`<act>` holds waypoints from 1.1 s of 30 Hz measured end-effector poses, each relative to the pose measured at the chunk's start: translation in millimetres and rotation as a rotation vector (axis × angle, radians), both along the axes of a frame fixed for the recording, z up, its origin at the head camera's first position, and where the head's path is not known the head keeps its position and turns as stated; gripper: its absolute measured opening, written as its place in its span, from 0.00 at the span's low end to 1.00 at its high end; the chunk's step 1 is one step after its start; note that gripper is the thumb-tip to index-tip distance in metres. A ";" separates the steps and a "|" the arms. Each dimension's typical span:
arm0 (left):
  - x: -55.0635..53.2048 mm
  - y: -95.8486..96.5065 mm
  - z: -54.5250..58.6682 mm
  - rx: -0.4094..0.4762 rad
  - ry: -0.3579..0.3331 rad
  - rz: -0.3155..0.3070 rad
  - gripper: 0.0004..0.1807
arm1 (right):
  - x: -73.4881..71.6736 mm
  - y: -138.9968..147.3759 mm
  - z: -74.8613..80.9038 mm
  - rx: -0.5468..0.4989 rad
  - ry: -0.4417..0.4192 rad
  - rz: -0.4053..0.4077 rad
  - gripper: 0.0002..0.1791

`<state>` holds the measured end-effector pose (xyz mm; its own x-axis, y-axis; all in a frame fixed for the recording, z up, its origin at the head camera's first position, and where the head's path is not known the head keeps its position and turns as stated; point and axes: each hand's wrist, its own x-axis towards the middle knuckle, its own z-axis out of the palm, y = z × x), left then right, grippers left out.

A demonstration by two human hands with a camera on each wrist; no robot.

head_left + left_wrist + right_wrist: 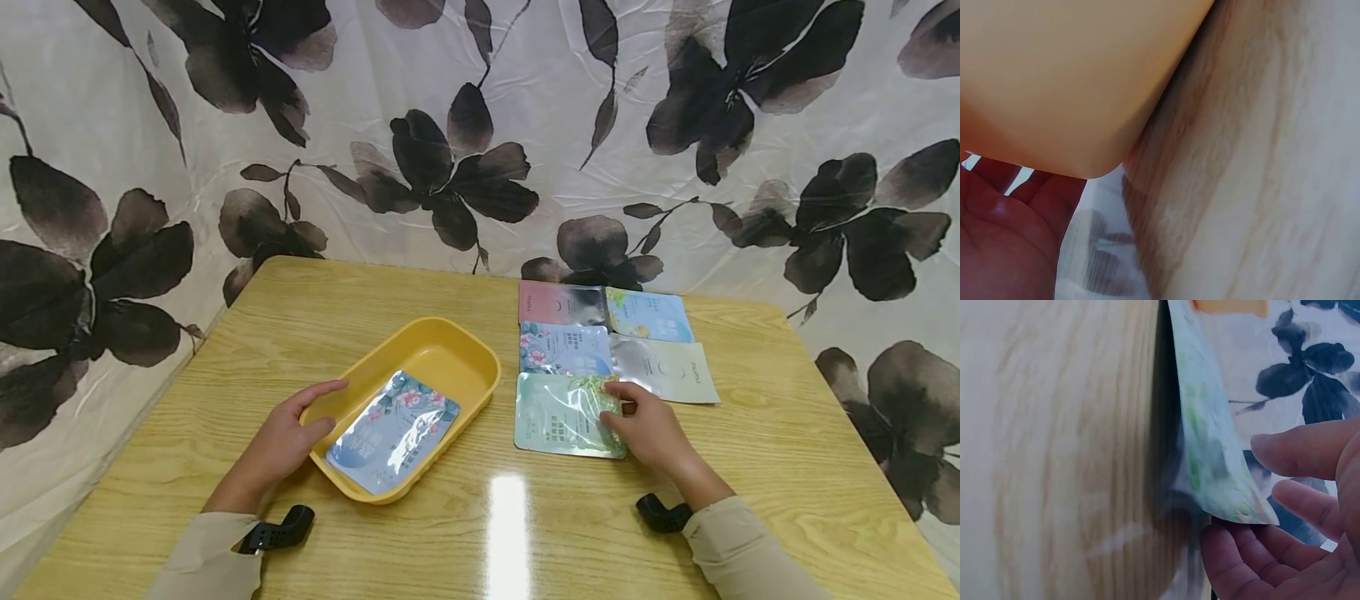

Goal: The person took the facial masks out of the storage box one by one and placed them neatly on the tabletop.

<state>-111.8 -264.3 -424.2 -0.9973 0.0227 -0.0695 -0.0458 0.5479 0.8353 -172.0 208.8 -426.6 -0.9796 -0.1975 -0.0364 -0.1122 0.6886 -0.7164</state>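
My left hand (279, 437) grips the left side of a yellow plastic tray (468, 350), its thumb and index finger at the rim. In the left wrist view the tray's wall (1079, 81) hides the fingertips. Inside the tray lies a blue floral face mask packet (393, 429). My right hand (652, 429) touches the right edge of a green face mask packet (558, 417) on the table. Seen from the right wrist, the packet's near corner (1229, 494) stands up off the tabletop; the fingers touch it and the thumb is apart from it.
Behind the green packet lie a blue floral packet (566, 348), a silver-green packet (663, 368), a pink-and-black packet (562, 303) and a light blue packet (651, 315). The wooden table (375, 550) meets a floral curtain (420, 67) at its back.
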 end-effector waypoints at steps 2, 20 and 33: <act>-0.2 -0.2 -0.6 -0.003 0.003 0.000 0.29 | 0.2 1.0 0.7 -0.007 0.003 -0.004 0.24; 0.4 1.6 -0.9 -0.001 -0.001 0.023 0.29 | -3.2 -15.1 36.3 0.036 0.132 0.048 0.24; 0.0 0.7 -1.9 0.020 0.008 0.020 0.30 | -28.5 -90.9 68.5 0.032 0.112 0.333 0.27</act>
<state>-111.9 -263.7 -426.1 -0.9981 0.0041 -0.0616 -0.0501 0.5303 0.8464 -200.5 117.9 -358.1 -0.8602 -0.5069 0.0563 -0.4108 0.6233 -0.6654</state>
